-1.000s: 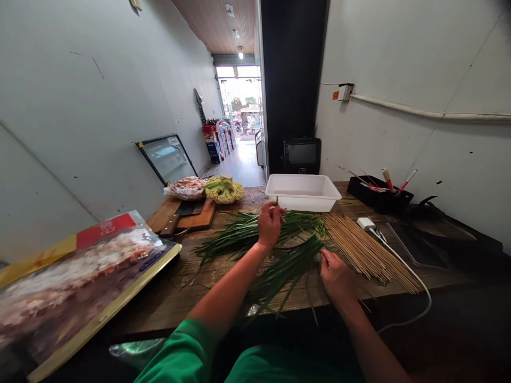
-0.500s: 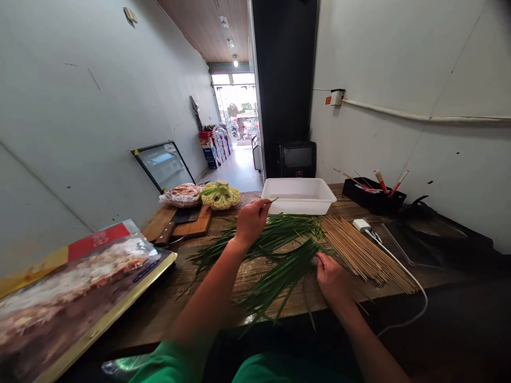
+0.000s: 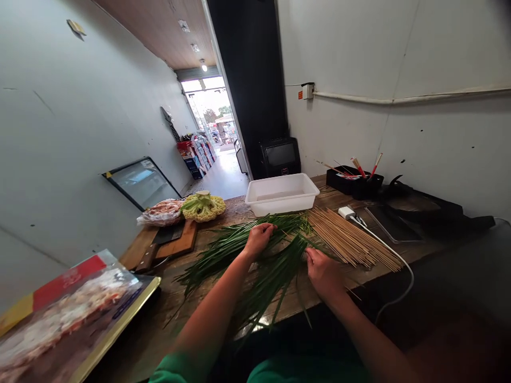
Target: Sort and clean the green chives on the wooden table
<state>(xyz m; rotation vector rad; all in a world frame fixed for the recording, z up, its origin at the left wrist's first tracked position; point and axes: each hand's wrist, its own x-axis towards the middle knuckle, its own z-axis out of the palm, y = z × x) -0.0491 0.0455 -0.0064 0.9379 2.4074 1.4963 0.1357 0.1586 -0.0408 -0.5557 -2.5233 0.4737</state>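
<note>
Long green chives (image 3: 223, 247) lie in a heap across the wooden table, and a second bunch (image 3: 275, 282) fans out towards me. Above the heap, my left hand (image 3: 258, 239) is closed in a pinch; a thin green chive showed at its fingertips a moment before, and its grip is now partly hidden. My right hand (image 3: 324, 271) is also closed, at the cut ends of the nearer bunch. A thin bamboo skewer seems to run through its fingers, with a tip (image 3: 354, 293) showing below the palm. Loose bamboo skewers (image 3: 351, 239) lie to the right.
Behind the chives stands a white plastic tub (image 3: 279, 205). Cauliflower (image 3: 203, 206), bagged meat (image 3: 162, 213) and a cleaver (image 3: 147, 256) rest on cutting boards at left. A large printed package (image 3: 72, 319) sits nearer. At right are a white charger (image 3: 346, 213) with cable and a black box (image 3: 347, 183).
My left hand has come down from beside the tub to just above the chives, nearer my right hand. The view has tilted and shifted; my right hand keeps its pinch.
</note>
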